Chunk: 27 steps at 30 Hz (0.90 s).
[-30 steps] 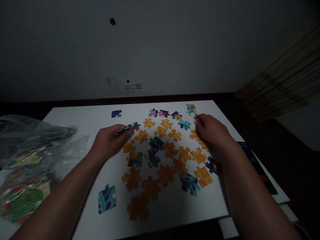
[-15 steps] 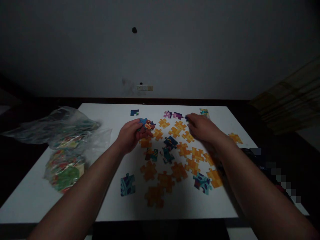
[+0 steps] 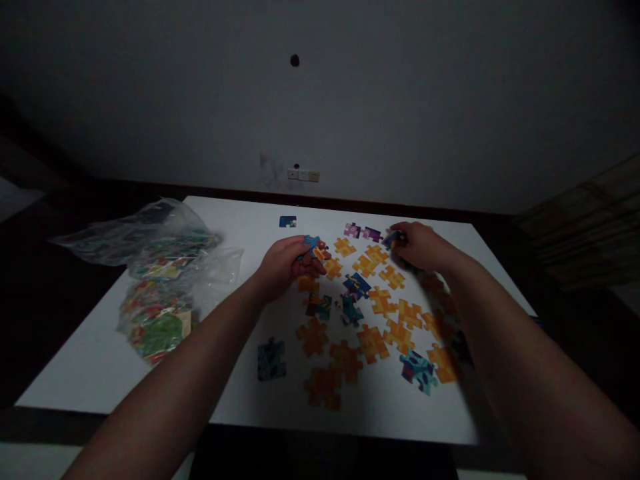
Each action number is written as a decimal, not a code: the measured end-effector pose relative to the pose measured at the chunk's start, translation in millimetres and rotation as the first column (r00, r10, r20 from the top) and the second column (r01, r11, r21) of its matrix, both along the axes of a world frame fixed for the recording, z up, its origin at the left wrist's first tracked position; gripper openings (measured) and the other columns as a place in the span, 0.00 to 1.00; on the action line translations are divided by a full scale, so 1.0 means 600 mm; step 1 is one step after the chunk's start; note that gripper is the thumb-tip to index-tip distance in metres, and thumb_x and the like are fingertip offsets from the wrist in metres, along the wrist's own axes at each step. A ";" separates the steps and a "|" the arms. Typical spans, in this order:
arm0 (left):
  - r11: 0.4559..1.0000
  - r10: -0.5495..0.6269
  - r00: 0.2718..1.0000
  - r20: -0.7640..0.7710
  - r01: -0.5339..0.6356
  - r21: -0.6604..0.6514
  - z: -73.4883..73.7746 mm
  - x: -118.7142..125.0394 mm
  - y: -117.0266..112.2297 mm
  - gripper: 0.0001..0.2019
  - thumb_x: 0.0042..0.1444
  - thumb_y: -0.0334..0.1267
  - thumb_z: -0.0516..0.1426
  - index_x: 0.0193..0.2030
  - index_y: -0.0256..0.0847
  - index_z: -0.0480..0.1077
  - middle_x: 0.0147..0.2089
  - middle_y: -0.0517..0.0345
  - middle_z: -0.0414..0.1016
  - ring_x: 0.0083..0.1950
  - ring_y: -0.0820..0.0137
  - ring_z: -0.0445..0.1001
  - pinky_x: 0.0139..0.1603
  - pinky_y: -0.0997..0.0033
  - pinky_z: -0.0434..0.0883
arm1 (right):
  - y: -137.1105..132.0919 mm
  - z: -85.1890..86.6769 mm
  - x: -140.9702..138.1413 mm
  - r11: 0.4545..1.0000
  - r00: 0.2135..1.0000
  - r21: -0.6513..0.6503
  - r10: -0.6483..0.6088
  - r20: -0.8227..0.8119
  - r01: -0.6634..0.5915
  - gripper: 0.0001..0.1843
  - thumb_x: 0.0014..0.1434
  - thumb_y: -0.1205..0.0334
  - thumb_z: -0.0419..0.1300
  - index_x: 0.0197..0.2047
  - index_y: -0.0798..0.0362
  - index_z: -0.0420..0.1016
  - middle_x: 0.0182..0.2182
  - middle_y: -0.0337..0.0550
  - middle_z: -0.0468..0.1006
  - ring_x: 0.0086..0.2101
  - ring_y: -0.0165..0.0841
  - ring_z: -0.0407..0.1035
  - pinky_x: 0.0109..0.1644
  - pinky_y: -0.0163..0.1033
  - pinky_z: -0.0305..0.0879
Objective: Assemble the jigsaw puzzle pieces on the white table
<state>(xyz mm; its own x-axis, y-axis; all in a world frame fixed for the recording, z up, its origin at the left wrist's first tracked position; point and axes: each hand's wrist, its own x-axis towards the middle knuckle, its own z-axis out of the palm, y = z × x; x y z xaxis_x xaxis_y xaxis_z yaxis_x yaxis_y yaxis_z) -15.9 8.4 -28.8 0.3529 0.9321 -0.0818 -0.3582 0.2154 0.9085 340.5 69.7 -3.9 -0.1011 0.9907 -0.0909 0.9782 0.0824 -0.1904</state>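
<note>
My left hand (image 3: pixel 287 263) is closed round a few jigsaw pieces (image 3: pixel 316 249) coloured blue and orange, held above the table. Near the far edge, my right hand (image 3: pixel 423 245) pinches a dark blue jigsaw piece (image 3: pixel 393 240), which looks tilted up at the fingertips. Just left of that piece lie two purple pieces (image 3: pixel 371 233) side by side. Many orange pieces (image 3: pixel 383 301) are spread over the middle of the table. Among them are dark blue and teal pieces (image 3: pixel 357 285).
Clear plastic bags (image 3: pixel 160 327) with colourful pieces lie on the left of the white table (image 3: pixel 230 393). A blue corner piece (image 3: pixel 287 221) sits at the far edge, and a teal one (image 3: pixel 271 360) near the front. Behind the table stands a wall with sockets (image 3: pixel 303 175).
The view has swung slightly left, so everything sits further right. My right hand has tilted up the dark blue piece, which now shows more. My left hand keeps its hold.
</note>
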 end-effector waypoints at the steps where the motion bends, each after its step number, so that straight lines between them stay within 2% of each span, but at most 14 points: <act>1: 1.000 -0.002 1.000 -0.005 0.002 -0.006 -0.001 0.000 0.000 0.15 0.55 0.47 0.71 0.42 0.39 0.82 0.42 0.47 0.89 0.33 0.64 0.85 0.37 0.65 0.81 | -0.009 0.006 -0.004 0.999 0.999 0.028 0.030 -0.027 -0.029 0.23 0.64 0.67 0.66 0.61 0.53 0.88 0.52 0.58 0.89 0.50 0.49 0.84 0.59 0.50 0.79; 3: 1.000 -0.003 1.000 -0.013 0.003 -0.018 -0.003 0.002 0.000 0.16 0.55 0.48 0.71 0.43 0.39 0.82 0.43 0.46 0.89 0.32 0.65 0.84 0.37 0.66 0.81 | -0.037 0.017 -0.019 0.991 0.985 0.121 0.078 -0.152 -0.060 0.13 0.64 0.64 0.67 0.49 0.50 0.91 0.46 0.54 0.90 0.45 0.48 0.83 0.54 0.51 0.79; 5: 1.000 -0.001 1.000 -0.027 0.000 -0.031 -0.002 0.005 -0.003 0.17 0.56 0.48 0.73 0.45 0.38 0.82 0.43 0.46 0.89 0.33 0.66 0.85 0.37 0.67 0.81 | -0.074 0.026 -0.049 0.977 0.908 0.215 0.084 -0.411 0.007 0.07 0.63 0.57 0.71 0.43 0.48 0.90 0.41 0.49 0.90 0.40 0.45 0.82 0.48 0.50 0.79; 6: 0.999 -0.004 0.999 -0.039 0.003 -0.037 -0.001 0.007 -0.005 0.18 0.56 0.49 0.73 0.45 0.38 0.82 0.43 0.46 0.89 0.34 0.66 0.85 0.37 0.68 0.81 | -0.094 0.028 -0.069 0.975 0.806 0.206 0.057 -0.590 0.081 0.10 0.62 0.51 0.74 0.43 0.47 0.89 0.37 0.47 0.89 0.36 0.43 0.82 0.44 0.48 0.78; 7: 0.999 -0.015 0.998 -0.053 0.013 -0.040 0.001 0.008 -0.009 0.18 0.56 0.49 0.74 0.46 0.38 0.82 0.42 0.46 0.89 0.34 0.65 0.86 0.38 0.68 0.81 | -0.113 0.028 -0.092 0.974 0.656 0.165 0.024 -0.755 0.154 0.15 0.58 0.47 0.78 0.42 0.46 0.87 0.34 0.44 0.89 0.33 0.42 0.81 0.41 0.47 0.78; 9: 0.998 -0.061 0.995 -0.073 0.058 -0.040 0.006 0.011 -0.016 0.20 0.57 0.51 0.76 0.45 0.38 0.83 0.40 0.46 0.89 0.37 0.63 0.88 0.40 0.67 0.82 | -0.144 0.024 -0.139 0.985 0.328 0.013 -0.045 -0.944 0.174 0.21 0.53 0.43 0.82 0.41 0.45 0.85 0.31 0.41 0.88 0.31 0.40 0.81 0.38 0.45 0.79; 10: 0.996 -0.089 0.993 -0.075 0.087 -0.038 0.009 0.012 -0.021 0.21 0.57 0.52 0.76 0.45 0.37 0.83 0.39 0.45 0.89 0.37 0.62 0.88 0.41 0.66 0.82 | -0.155 0.021 -0.160 0.990 0.224 -0.052 -0.081 -0.971 0.133 0.22 0.51 0.42 0.84 0.39 0.45 0.85 0.31 0.41 0.88 0.30 0.39 0.81 0.37 0.44 0.79; 12: 0.991 -0.134 0.989 -0.069 0.131 -0.039 0.015 0.013 -0.029 0.22 0.57 0.54 0.77 0.44 0.37 0.82 0.39 0.45 0.89 0.39 0.61 0.89 0.42 0.64 0.83 | -0.165 0.013 -0.191 0.989 0.115 -0.113 -0.124 -0.986 0.093 0.23 0.48 0.42 0.85 0.38 0.46 0.85 0.30 0.40 0.88 0.29 0.38 0.81 0.36 0.43 0.80; 14: 0.987 -0.154 0.986 -0.059 0.152 -0.051 0.019 0.013 -0.035 0.23 0.57 0.55 0.77 0.45 0.37 0.83 0.39 0.45 0.89 0.40 0.60 0.89 0.43 0.64 0.84 | -0.164 0.006 -0.204 0.987 0.086 -0.133 -0.141 -0.986 0.090 0.22 0.47 0.44 0.86 0.37 0.46 0.87 0.30 0.39 0.88 0.29 0.37 0.81 0.36 0.42 0.80; 17: 0.985 -0.158 0.986 -0.049 0.155 -0.071 0.023 0.014 -0.039 0.22 0.57 0.54 0.77 0.45 0.37 0.83 0.40 0.45 0.89 0.40 0.60 0.89 0.45 0.62 0.85 | -0.159 0.001 -0.203 0.987 0.087 -0.134 -0.142 -0.986 0.091 0.20 0.48 0.46 0.86 0.38 0.46 0.88 0.31 0.39 0.89 0.29 0.36 0.81 0.35 0.41 0.80; 22: 0.986 -0.148 0.989 -0.010 0.147 -0.085 0.023 0.018 -0.042 0.20 0.57 0.52 0.78 0.44 0.37 0.84 0.43 0.44 0.90 0.41 0.60 0.89 0.46 0.61 0.86 | -0.166 -0.001 -0.194 0.990 0.060 -0.129 -0.133 -0.989 0.065 0.19 0.50 0.45 0.85 0.38 0.46 0.89 0.31 0.40 0.89 0.30 0.37 0.82 0.38 0.42 0.82; 27: 0.986 -0.148 0.989 0.013 0.149 -0.080 0.020 0.022 -0.044 0.18 0.59 0.49 0.77 0.44 0.37 0.85 0.44 0.44 0.90 0.41 0.60 0.90 0.46 0.61 0.87 | -0.175 -0.005 -0.196 0.989 0.068 -0.129 -0.134 -0.989 0.079 0.20 0.50 0.44 0.85 0.37 0.47 0.87 0.32 0.42 0.90 0.29 0.36 0.82 0.38 0.43 0.82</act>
<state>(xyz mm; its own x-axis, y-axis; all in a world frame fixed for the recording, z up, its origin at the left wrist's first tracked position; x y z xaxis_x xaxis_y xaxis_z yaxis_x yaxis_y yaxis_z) -2.9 -17.9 -16.8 0.4880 0.8597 -0.1513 -0.3234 0.3390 0.8835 222.8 -35.4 -6.7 -0.0190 0.9992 -0.0345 -0.1160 -0.0365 -0.9926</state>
